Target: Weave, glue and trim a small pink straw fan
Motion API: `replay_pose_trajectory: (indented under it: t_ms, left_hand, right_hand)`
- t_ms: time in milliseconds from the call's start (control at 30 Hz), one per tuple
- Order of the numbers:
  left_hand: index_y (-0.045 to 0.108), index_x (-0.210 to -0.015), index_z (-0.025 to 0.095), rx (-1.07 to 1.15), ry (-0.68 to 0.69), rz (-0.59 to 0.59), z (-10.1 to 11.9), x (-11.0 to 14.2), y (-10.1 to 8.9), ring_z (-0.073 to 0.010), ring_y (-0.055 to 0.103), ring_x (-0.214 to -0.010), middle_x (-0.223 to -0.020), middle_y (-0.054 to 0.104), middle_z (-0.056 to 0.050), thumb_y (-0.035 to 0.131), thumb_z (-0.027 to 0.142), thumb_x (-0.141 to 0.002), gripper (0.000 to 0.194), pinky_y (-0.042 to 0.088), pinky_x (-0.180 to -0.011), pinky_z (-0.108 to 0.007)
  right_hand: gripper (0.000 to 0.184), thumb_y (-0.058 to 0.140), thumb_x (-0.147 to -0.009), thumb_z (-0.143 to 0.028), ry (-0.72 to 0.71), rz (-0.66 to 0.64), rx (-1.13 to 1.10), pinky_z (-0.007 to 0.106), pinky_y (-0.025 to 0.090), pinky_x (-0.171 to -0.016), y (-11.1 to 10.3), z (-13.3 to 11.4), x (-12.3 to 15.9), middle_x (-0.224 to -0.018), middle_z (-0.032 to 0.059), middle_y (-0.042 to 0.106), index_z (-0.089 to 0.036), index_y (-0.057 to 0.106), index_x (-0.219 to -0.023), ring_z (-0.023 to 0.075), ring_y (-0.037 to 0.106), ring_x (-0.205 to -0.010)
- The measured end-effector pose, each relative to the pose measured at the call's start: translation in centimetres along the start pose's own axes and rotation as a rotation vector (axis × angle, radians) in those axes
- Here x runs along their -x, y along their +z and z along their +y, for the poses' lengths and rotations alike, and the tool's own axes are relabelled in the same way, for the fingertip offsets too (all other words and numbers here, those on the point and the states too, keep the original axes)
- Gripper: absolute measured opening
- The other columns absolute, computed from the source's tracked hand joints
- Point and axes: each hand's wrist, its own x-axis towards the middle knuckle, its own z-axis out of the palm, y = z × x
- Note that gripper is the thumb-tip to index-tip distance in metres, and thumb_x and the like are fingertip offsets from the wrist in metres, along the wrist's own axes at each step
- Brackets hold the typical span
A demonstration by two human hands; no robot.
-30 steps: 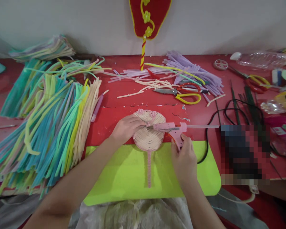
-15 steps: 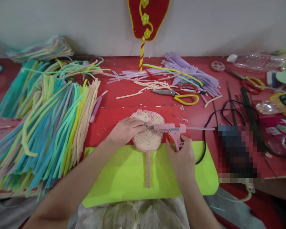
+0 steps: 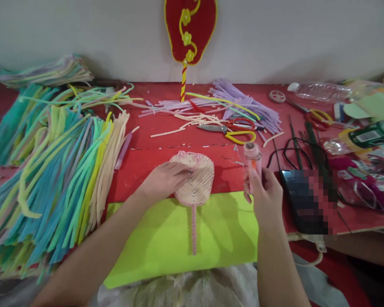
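Observation:
A cream hand fan (image 3: 198, 187) with a pink handle and small pink flowers lies flat, partly on a lime-green sheet (image 3: 224, 234). From the left, my left hand (image 3: 162, 181) reaches over it with fingertips pinched at the lower end of a pink pipe cleaner (image 3: 196, 160) on its face; the exact grip is partly hidden. To the right of the fan and apart from it, my right hand (image 3: 267, 192) is wrapped round a pink glue gun (image 3: 253, 160). The gun is turned up, its dark round end showing.
Bundles of coloured pipe cleaners (image 3: 64, 179) cover the left side. Behind the fan are purple pipe cleaners (image 3: 243, 102) and scissors (image 3: 240, 131). A phone (image 3: 296, 196), a black cable (image 3: 288, 149) and plastic bottles (image 3: 323, 91) are at right. A red fan (image 3: 192, 34) stands against the wall.
My right hand has drawn the glue gun away from the fan to the right and turned it upward. My left hand stays at the same spot on the fan. The view has shifted slightly.

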Motion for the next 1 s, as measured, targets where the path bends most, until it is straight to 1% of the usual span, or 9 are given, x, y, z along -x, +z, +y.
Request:
replay_pose_trajectory:
  t_ms: [67, 133, 233, 333, 433, 567, 867, 933, 1000]
  left_hand:
    - [0.062, -0.096, 0.015, 0.029, -0.004, 0.0, -0.1, 0.1, 0.1, -0.0153, 0.058, -0.098, -0.104, 0.064, -0.005, 0.038, 0.02, -0.09, 0.025, 0.048, -0.083, -0.031]
    - [0.062, -0.095, 0.016, 0.049, -0.007, 0.003, -0.3, 0.2, 0.3, -0.015, 0.057, -0.099, -0.104, 0.064, -0.005, 0.039, 0.021, -0.09, 0.025, 0.047, -0.085, -0.031]
    - [0.062, -0.097, 0.016, 0.065, 0.007, 0.005, -0.5, 0.3, 0.4, -0.0157, 0.056, -0.101, -0.101, 0.065, -0.005, 0.041, 0.02, -0.089, 0.023, 0.047, -0.086, -0.032]
    - [0.063, -0.094, 0.017, 0.113, -0.033, 0.021, -0.6, 0.2, 0.4, -0.0151, 0.058, -0.095, -0.1, 0.064, -0.005, 0.042, 0.021, -0.088, 0.022, 0.048, -0.083, -0.032]
    - [0.064, -0.09, 0.017, 0.162, -0.045, 0.055, -0.6, 0.1, 0.4, -0.0145, 0.059, -0.092, -0.098, 0.064, -0.005, 0.044, 0.022, -0.087, 0.021, 0.049, -0.083, -0.031]
    - [0.064, -0.092, 0.018, 0.189, -0.069, 0.038, -0.6, 0.0, 0.3, -0.0151, 0.058, -0.094, -0.1, 0.064, -0.005, 0.045, 0.022, -0.086, 0.02, 0.049, -0.083, -0.032]
    - [0.065, -0.09, 0.017, 0.189, -0.084, 0.041, -0.3, -0.3, 0.0, -0.0154, 0.059, -0.09, -0.099, 0.064, -0.006, 0.046, 0.021, -0.086, 0.02, 0.05, -0.079, -0.032]
    - [0.065, -0.09, 0.018, 0.185, -0.084, 0.045, -0.3, -0.3, 0.0, -0.0156, 0.059, -0.09, -0.098, 0.064, -0.006, 0.045, 0.022, -0.086, 0.02, 0.05, -0.079, -0.033]
    - [0.065, -0.09, 0.018, 0.186, -0.085, 0.045, -0.3, -0.3, 0.0, -0.0157, 0.059, -0.091, -0.099, 0.064, -0.006, 0.045, 0.022, -0.086, 0.021, 0.05, -0.08, -0.033]
  right_hand:
    - [0.039, 0.045, -0.077, -0.057, 0.042, -0.184, -0.23, 0.021, 0.021, -0.034, 0.4, -1.2, -1.3, -0.058, -0.0044, 0.04, -0.02, 0.052, -0.086, 0.0068, 0.029, -0.04]
    - [0.045, 0.036, -0.08, -0.06, 0.077, -0.346, -0.375, 0.021, 0.017, -0.032, 1.0, -2.1, -2.5, -0.063, -0.0031, 0.04, -0.019, 0.054, -0.092, 0.0061, 0.026, -0.039]
    - [0.049, 0.025, -0.083, -0.057, 0.065, -0.446, -0.485, 0.021, 0.023, -0.033, 2.0, -2.8, -3.6, -0.065, -0.0017, 0.039, -0.019, 0.054, -0.095, 0.0076, 0.03, -0.041]
    - [0.041, 0.028, -0.083, -0.051, 0.064, -0.417, -0.51, 0.023, 0.033, -0.037, 3.0, -2.5, -4.1, -0.07, 0.0003, 0.045, -0.02, 0.052, -0.093, 0.0098, 0.039, -0.046]
    - [0.032, 0.036, -0.081, -0.05, 0.07, -0.347, -0.521, 0.025, 0.038, -0.041, 3.6, -1.8, -4.4, -0.075, 0.0014, 0.052, -0.021, 0.048, -0.088, 0.0119, 0.048, -0.052]
    - [0.037, 0.034, -0.083, -0.055, 0.035, -0.35, -0.476, 0.025, 0.039, -0.043, 3.8, -0.8, -4.5, -0.073, 0.0017, 0.056, -0.022, 0.048, -0.092, 0.014, 0.053, -0.058]
    - [0.024, 0.051, -0.08, -0.042, -0.052, -0.381, -0.543, 0.022, 0.034, -0.04, 4.0, -0.6, -3.7, -0.076, 0.001, 0.056, -0.022, 0.054, -0.093, 0.0094, 0.047, -0.053]
    - [0.027, 0.05, -0.081, -0.046, -0.054, -0.359, -0.534, 0.022, 0.034, -0.039, 4.1, -0.7, -3.6, -0.071, 0.0006, 0.055, -0.021, 0.054, -0.088, 0.0088, 0.045, -0.049]
    - [0.037, 0.041, -0.082, -0.055, -0.041, -0.331, -0.51, 0.023, 0.034, -0.037, 4.2, -0.9, -3.6, -0.065, 0.0009, 0.054, -0.02, 0.053, -0.082, 0.0094, 0.045, -0.047]
